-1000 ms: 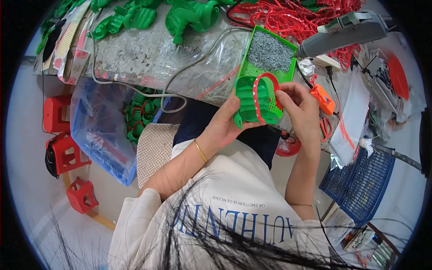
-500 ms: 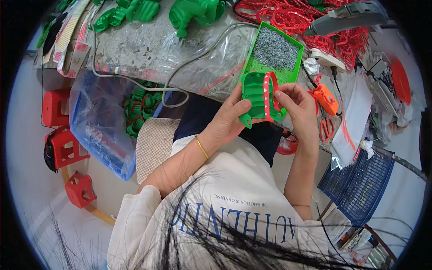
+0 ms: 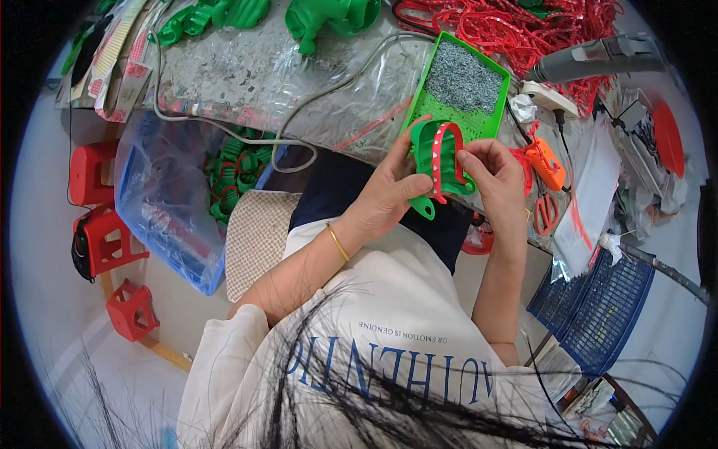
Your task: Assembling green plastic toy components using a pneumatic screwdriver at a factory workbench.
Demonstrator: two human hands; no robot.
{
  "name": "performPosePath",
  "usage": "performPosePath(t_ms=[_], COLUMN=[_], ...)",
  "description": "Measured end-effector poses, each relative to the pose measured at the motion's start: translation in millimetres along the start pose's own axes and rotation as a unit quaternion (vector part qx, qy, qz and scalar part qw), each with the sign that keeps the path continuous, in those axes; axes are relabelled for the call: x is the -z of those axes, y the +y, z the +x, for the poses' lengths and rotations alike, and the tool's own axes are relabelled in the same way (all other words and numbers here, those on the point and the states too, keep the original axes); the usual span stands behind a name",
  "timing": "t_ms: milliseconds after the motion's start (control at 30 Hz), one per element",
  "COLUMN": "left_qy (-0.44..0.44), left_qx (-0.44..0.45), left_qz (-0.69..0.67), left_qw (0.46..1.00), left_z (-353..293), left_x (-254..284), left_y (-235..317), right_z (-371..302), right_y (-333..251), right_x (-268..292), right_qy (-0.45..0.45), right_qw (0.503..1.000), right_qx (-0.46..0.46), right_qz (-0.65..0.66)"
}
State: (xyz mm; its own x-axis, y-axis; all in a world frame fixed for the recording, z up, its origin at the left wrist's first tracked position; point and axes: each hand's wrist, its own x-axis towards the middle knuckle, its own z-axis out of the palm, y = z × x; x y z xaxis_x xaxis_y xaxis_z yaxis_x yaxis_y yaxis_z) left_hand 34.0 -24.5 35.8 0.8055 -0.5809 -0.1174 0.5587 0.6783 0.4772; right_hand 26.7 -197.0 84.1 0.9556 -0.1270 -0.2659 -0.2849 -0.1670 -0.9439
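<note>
My left hand (image 3: 393,179) is closed round a curved green plastic piece (image 3: 423,153), thumb on its near side. Against this piece runs a red toothed strip (image 3: 438,159) with white triangles, bent into a loop. The fingers of my right hand (image 3: 493,170) are pinched together at the right side of the loop. Whether they grip the strip or the green edge is partly hidden by the fingertips. Just beyond both hands, a bright green tray (image 3: 479,124) holds a heap of small grey metal bits (image 3: 464,77).
Red strips (image 3: 479,22) pile up at the far right, near a grey nozzle-shaped tool (image 3: 598,57). Orange-handled scissors (image 3: 547,214) lie right of my hand. More green pieces (image 3: 329,16) sit at the back. A blue bin (image 3: 176,251) stands left; a grey cable (image 3: 336,81) crosses the table.
The green piece with its red strip has turned in my hands, so the strip's loop now shows more from its open side. Both hands stay in nearly the same place.
</note>
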Motion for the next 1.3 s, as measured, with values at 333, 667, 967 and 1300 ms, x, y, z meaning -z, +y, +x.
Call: performPosePath(t_ms=[333,667,967,1300], left_qy=[0.026,0.004,-0.057,-0.074], left_qx=[-0.019,0.059,0.125,0.198], left_qz=[0.065,-0.034,-0.199,-0.106], left_qw=[0.997,0.998,0.970,0.972], left_z=[-5.2,-7.5,-16.5,-22.2], left_x=[-4.8,1.5,18.1,6.9], left_y=[-0.4,5.4,-11.7,-21.4], right_z=[-4.3,-7.8,-7.7,101.4], right_y=[4.7,4.2,4.0,-99.6], right_x=[-8.5,6.0,12.7,84.8], right_qy=[0.042,-0.028,-0.062,0.097], right_qw=[0.998,0.998,0.998,0.913], right_qx=[-0.008,-0.027,0.009,0.388], right_qz=[-0.049,0.049,0.020,-0.082])
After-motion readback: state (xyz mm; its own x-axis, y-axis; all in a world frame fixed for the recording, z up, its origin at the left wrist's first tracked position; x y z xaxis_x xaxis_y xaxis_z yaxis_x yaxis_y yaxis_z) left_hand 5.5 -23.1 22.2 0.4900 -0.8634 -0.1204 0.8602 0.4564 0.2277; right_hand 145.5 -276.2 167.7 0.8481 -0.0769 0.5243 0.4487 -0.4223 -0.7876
